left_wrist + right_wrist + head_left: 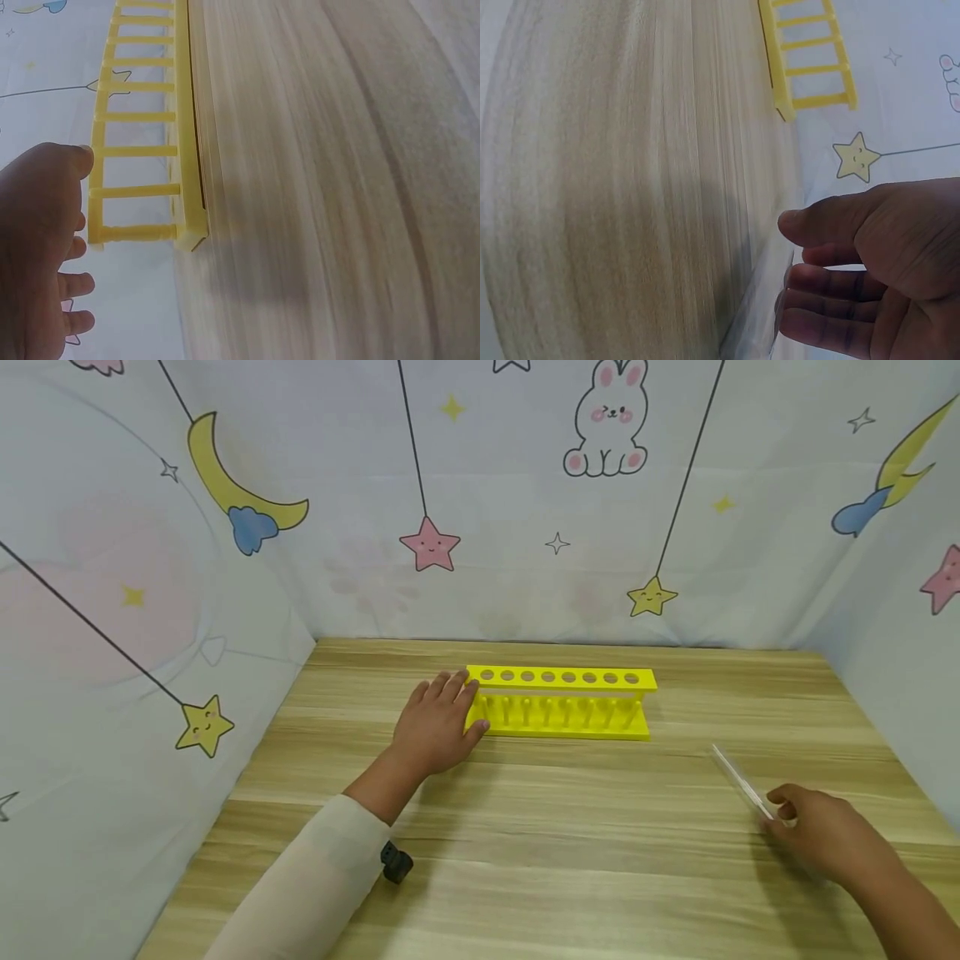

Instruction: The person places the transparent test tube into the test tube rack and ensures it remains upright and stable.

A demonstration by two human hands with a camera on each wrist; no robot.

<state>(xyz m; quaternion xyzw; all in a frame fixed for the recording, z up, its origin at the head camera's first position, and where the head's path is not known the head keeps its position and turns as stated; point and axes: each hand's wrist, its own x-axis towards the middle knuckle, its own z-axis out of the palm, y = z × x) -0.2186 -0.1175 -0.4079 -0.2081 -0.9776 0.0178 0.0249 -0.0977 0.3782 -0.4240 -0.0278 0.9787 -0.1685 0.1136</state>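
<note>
Head view: I rest my left hand (pixel 435 727) on the left end of a yellow test-tube rack (pixel 558 727), palm down, its fingers stretched toward the upper plate and its thumb standing apart from them. The rack is upright near the back of the wood-grain surface (pixel 570 860), with a single row of eight round holes along the top and a row of pegs on the base below. From the left wrist, my thumb overlaps the rack's upper rail, and other fingertips show beyond its end.

My right hand (pixel 836 831) is to the right of the rack and nearer to me, well apart from it. Thumb and fingers are bent in and pinch a slender transparent piece (pixel 742 781), whose far end slants up and left, toward the rack. The right wrist view shows it as clear and blurred against my fingertips; I cannot tell exactly what it is.

A pale sleeve (pixel 307 868) covers my left forearm, with a small black object (pixel 397 864) just beside it. Behind the surface hangs a white backdrop (pixel 510 610) printed with stars, moons and a rabbit.
</note>
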